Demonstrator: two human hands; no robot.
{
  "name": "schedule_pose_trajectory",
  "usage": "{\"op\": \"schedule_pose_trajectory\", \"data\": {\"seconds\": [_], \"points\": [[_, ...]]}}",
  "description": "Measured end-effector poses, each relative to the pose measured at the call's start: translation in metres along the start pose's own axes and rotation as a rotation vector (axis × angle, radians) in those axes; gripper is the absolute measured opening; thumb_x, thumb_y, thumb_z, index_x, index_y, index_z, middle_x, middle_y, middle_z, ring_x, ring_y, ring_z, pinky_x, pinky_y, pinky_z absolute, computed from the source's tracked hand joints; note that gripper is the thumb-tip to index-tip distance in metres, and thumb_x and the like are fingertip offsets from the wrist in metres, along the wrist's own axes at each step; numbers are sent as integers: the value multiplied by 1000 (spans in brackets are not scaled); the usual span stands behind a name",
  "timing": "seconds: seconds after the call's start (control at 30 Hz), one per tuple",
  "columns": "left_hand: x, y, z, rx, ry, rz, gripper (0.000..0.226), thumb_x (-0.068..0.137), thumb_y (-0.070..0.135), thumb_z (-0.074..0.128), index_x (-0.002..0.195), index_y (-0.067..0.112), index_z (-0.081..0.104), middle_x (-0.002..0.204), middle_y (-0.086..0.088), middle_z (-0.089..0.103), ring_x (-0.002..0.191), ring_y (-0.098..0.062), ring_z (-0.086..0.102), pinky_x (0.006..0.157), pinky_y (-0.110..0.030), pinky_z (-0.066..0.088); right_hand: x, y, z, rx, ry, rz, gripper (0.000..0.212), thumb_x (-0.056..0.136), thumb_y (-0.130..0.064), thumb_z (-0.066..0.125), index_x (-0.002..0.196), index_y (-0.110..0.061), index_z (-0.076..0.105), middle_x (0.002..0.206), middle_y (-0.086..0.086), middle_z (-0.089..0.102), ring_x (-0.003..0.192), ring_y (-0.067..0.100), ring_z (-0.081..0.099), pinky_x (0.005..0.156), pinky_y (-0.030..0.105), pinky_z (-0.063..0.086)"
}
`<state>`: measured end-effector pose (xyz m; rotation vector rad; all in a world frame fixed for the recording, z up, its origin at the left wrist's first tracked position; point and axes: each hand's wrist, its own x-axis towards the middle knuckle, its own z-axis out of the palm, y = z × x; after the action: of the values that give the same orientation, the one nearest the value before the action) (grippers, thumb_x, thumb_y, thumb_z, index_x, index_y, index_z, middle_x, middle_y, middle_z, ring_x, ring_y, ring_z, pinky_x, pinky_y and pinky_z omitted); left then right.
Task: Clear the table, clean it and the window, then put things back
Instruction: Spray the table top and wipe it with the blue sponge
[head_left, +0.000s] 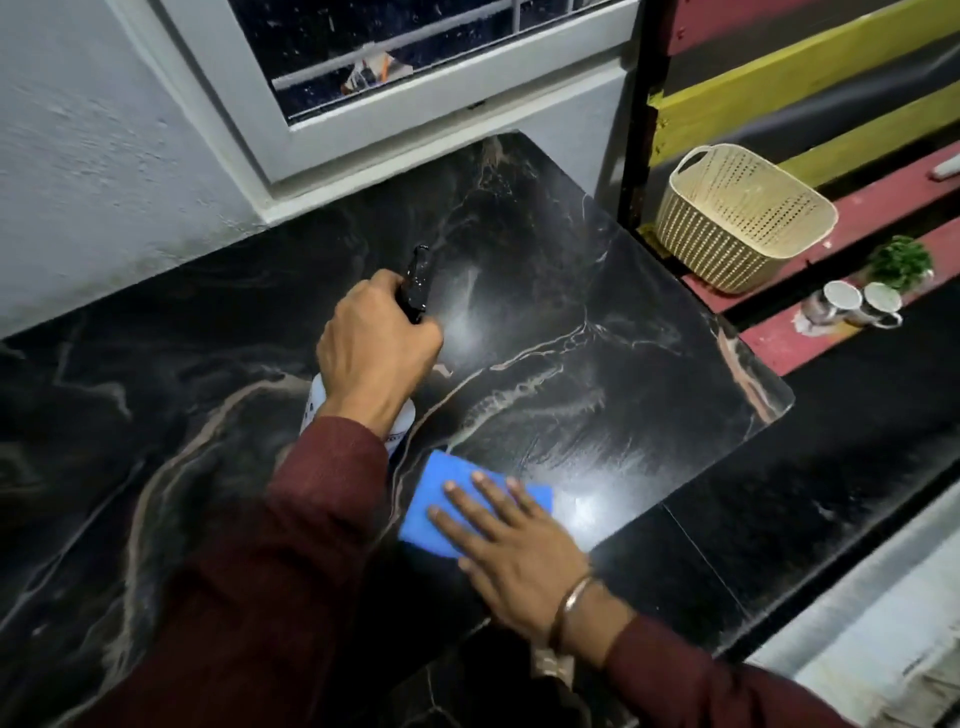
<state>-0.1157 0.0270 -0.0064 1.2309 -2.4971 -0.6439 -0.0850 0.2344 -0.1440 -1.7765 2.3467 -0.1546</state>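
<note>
My left hand (376, 348) gripped the spray bottle (415, 283); my right hand (511, 540) pressed flat on the blue cloth (431, 499). Overspraying risked streaks on the table (597, 322).

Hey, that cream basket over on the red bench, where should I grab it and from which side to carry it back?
Take the cream basket by the loop handle at its far-left rim, probably reaching down from above. It stands upright and open-topped on the red bench, so the rim is free, and that handle is a cut-out that curled fingers can hook through. A matching handle on the opposite rim isn't visible.
</note>
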Motion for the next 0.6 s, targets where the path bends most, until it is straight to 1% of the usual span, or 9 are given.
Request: {"op": "schedule_pose_trajectory", "data": {"seconds": [0.07, 0.13, 0.2, 0.27, 0.3, 0.37, 0.43, 0.53, 0.6], "points": [[-16, -13, -12, -20, -6, 16, 26, 81, 30, 61, 106, 20, 63, 103, -6, 67, 92, -32, 60, 73, -35, 39, -13, 37, -5, -80, 11, 128, 56, 91, -41, 36, 146, -29, 34, 151, 0, 38, 138, 28, 38, 111, 48, 30], [-28, -24, -23, -36, -6, 26, 24, 81, 29, 61, 103, 21, 62, 98, -3, 65, 84, -25, 54, 72, -35, 38, -15, 82, -13, -95, 31, 383, 56, 94, -42, 25, 147, -26, 32, 153, 4, 34, 139, 33, 35, 111, 50, 28], [-40, -38, -36, -48, -3, 29, 21, 81, 29, 61, 101, 21, 61, 94, 0, 61, 81, -22, 48, 71, -34, 37, -15, 105, -24, -22, 54, 605, 61, 93, -45, 15, 148, -24, 31, 155, 7, 30, 140, 36, 30, 112, 53, 25], [-48, -52, -49, -50, 3, 31, 21, 82, 29, 61, 101, 21, 61, 92, 1, 58, 80, -22, 47, 71, -34, 36, -11, 97, -27, 16, 73, 748, 65, 91, -45, 12, 149, -23, 29, 156, 8, 27, 142, 37, 25, 114, 52, 21], [-52, -58, -54, -53, 8, 28, 21, 82, 29, 61, 101, 21, 61, 91, 2, 57, 80, -21, 47, 71, -34, 36, -8, 83, -25, 7, 93, 783, 66, 90, -45, 13, 149, -21, 30, 156, 10, 28, 142, 38, 25, 114, 52, 21], [-62, -73, -66, -67, 6, 14, 20, 83, 29, 61, 101, 21, 60, 91, 2, 57, 80, -21, 47, 70, -33, 35, -5, 30, -13, -32, 125, 755, 63, 90, -42, 19, 146, -18, 36, 151, 13, 36, 137, 42, 32, 110, 54, 28], [-69, -90, -76, -85, -1, -1, 18, 82, 28, 60, 100, 22, 60, 92, 1, 59, 80, -22, 49, 70, -33, 34, -3, -37, 3, -27, 130, 639, 58, 91, -38, 28, 144, -18, 40, 148, 14, 40, 135, 42, 37, 107, 55, 33], [-76, -117, -93, -90, 15, -34, 18, 81, 28, 60, 99, 22, 61, 97, -4, 64, 88, -30, 58, 70, -33, 34, 5, -148, 27, 49, 114, 481, 59, 88, -36, 39, 146, -23, 37, 152, 9, 36, 139, 38, 33, 108, 54, 33], [-79, -137, -105, -69, 36, -59, 18, 81, 27, 59, 97, 22, 61, 101, -6, 67, 94, -34, 60, 70, -33, 35, 15, -221, 41, 94, 63, 332, 60, 86, -38, 42, 145, -26, 38, 152, 5, 36, 139, 35, 33, 109, 52, 34]]}}
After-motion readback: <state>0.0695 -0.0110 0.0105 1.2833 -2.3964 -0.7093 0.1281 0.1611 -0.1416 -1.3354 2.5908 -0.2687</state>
